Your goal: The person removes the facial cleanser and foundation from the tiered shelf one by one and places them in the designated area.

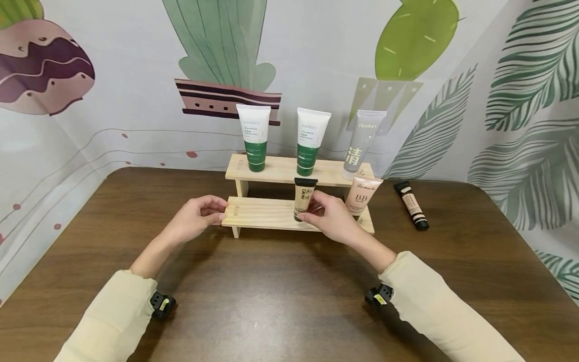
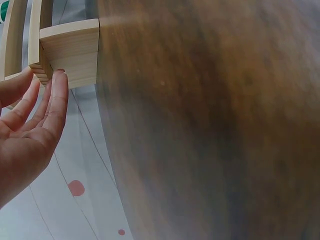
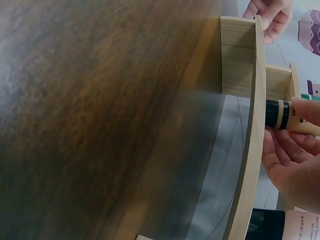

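Note:
My right hand [image 1: 332, 216] pinches a small beige tube [image 1: 303, 198] with a black top edge and dark cap. It stands cap-down at the lower step of a wooden two-tier stand [image 1: 258, 213]. In the right wrist view, the thumb and fingers lie on both sides of the tube [image 3: 295, 116], its cap right at the plank. My left hand [image 1: 199, 216] holds the left end of the lower plank, thumb and fingertips at its edge in the left wrist view. Close to my right hand, a pink BB tube [image 1: 362, 196] stands on the lower step's right side.
Along the upper step stand two white-and-green tubes [image 1: 256, 133] [image 1: 311, 138] and a grey translucent tube [image 1: 362, 143]. A black-and-beige tube [image 1: 411, 206] lies on the brown table [image 1: 262, 301], right of the stand. Behind is a patterned cloth [image 1: 316, 60].

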Motion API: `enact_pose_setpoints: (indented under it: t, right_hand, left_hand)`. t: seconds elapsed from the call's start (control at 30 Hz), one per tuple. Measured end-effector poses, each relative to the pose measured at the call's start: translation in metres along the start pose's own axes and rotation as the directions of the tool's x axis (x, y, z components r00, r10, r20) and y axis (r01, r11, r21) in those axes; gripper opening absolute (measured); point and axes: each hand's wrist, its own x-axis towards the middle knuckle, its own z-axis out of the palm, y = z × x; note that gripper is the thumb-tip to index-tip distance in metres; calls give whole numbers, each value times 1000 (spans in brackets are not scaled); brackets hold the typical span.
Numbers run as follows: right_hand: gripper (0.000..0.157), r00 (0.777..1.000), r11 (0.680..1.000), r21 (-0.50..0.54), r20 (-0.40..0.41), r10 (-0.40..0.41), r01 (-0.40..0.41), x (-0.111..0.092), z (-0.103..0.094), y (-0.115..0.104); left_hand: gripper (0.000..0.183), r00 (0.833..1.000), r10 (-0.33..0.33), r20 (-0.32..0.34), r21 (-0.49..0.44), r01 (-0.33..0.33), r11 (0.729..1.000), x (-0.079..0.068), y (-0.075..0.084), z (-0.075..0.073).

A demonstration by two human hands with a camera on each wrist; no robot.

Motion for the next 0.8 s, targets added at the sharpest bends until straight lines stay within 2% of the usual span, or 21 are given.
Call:
enact_pose_setpoints:
  t: [0.3,0.8]
  right_hand:
    - [17,1000,999,-25,-1,21,-21,-2,-1,-2]
    - [18,998,999,10,48,-46,46,-20,-15,0]
  left_hand:
    - [23,1000,-8,3,-5,8,1000,0,0,0]
    - [22,1000,0,-1,4,0,1000,-1,-1,0]
